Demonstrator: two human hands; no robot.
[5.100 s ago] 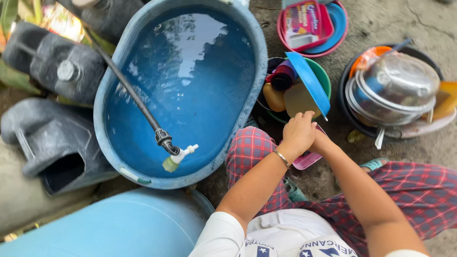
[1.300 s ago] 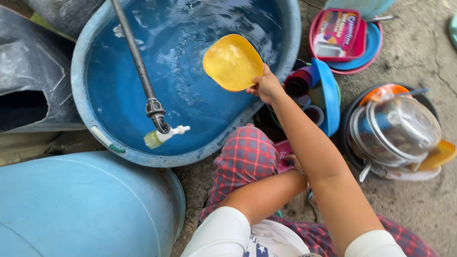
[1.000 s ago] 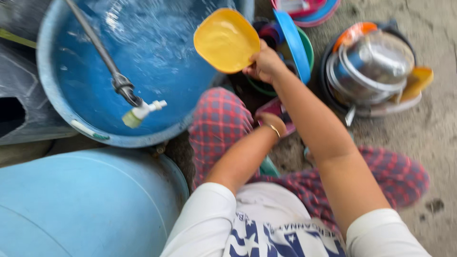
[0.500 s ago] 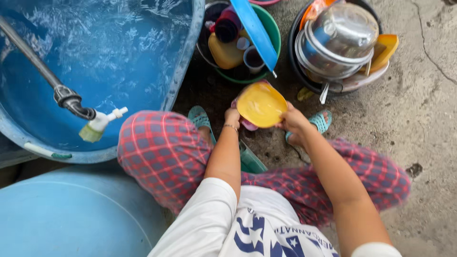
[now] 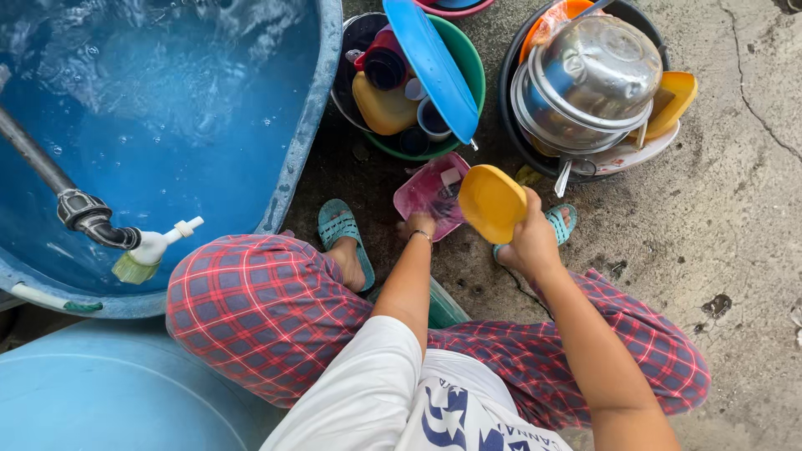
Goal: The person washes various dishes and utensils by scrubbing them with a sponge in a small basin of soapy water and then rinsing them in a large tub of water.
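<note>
My right hand (image 5: 531,238) grips a yellow plastic plate (image 5: 490,203) by its edge and holds it tilted above the concrete floor. Just left of it a pink plastic tray (image 5: 428,192) with wet contents lies on the ground. My left hand (image 5: 418,225) reaches down to the near edge of that tray; its fingers are mostly hidden, so what it holds is unclear. A bangle sits on the left wrist. I am squatting in red plaid trousers and teal sandals.
A big blue tub (image 5: 313,92) of water fills the upper left, with a black hose and white tap (image 5: 154,244) over it. A green basin (image 5: 472,58) holds cups, a yellow jug and a blue lid. A dark basin (image 5: 511,71) holds steel pots. A blue drum (image 5: 109,392) stands at lower left.
My right hand lifted the yellow plate out of the tub, brought it down over the pink tray, and has now tilted it off to the right, uncovering the tray.
</note>
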